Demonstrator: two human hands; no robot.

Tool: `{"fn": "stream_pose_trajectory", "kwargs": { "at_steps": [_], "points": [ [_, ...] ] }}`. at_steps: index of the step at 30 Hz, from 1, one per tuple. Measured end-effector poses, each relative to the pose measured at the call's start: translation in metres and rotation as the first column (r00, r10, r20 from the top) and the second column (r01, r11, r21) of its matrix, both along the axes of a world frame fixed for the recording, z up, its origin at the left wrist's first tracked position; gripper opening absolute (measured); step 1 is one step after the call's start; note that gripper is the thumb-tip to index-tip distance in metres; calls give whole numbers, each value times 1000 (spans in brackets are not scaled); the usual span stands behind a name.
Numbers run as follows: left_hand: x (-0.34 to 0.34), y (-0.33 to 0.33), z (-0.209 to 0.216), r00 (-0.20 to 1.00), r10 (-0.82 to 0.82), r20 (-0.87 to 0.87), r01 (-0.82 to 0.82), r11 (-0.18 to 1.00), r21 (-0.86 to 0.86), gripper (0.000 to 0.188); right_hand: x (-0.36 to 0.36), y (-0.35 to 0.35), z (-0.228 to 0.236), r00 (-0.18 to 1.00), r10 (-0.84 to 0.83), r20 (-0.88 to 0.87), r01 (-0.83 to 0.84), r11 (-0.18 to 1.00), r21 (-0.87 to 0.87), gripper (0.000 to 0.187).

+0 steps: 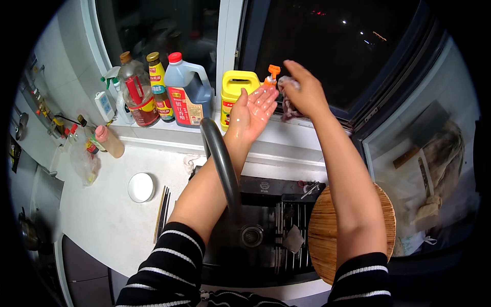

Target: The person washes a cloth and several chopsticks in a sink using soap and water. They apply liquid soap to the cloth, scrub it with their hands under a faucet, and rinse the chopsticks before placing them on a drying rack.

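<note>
My left hand (pixel 254 113) is held palm up over the window sill, wet and shiny, fingers stretched out, holding nothing. Just behind its fingertips stands an orange pump top (pixel 273 72); the bottle below it is mostly hidden by the hand. To the right of the pump is my right hand (pixel 306 91), its index finger pointing toward the pump without clearly touching it. A crumpled greyish-pink cloth (pixel 289 108) hangs from between its thumb and fingers. A yellow jug (pixel 236 84) stands right beside my left hand.
The black tap (pixel 223 163) arches in front of my left forearm, over the dark sink (pixel 220 256). A grey scrap (pixel 293 239) lies on the sink rack. Nearby are a round wooden board (pixel 320 230), white bowl (pixel 140 187), chopsticks (pixel 162 212) and a large sauce jug (pixel 187 92).
</note>
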State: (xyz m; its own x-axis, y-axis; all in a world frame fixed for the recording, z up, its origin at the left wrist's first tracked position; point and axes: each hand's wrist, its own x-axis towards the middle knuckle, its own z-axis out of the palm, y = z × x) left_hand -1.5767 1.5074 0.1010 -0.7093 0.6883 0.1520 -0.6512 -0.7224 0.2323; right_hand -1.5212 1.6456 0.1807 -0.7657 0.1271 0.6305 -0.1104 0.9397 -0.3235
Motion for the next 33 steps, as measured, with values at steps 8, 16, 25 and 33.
{"fn": "stream_pose_trajectory", "kwargs": {
  "at_steps": [8, 16, 25, 33],
  "points": [
    [112, -41, -88, 983, 31, -180, -78, 962, -261, 57, 85, -70, -128, 982, 36, -186, -189, 164, -968, 41],
    [242, -156, -205, 411, -572, -710, -455, 546, -703, 54, 184, -126, -322, 985, 156, -73, 10, -479, -878, 27],
    [241, -180, -161, -96, -731, -675, -801, 460, -384, 70, 216, -173, -281, 959, 177, -220, 6, -791, -612, 33],
    [239, -175, -146, -142, -676, -723, -877, 425, -225, 71, 232, -199, -271, 909, 334, -249, -45, -517, -855, 30]
  ]
}}
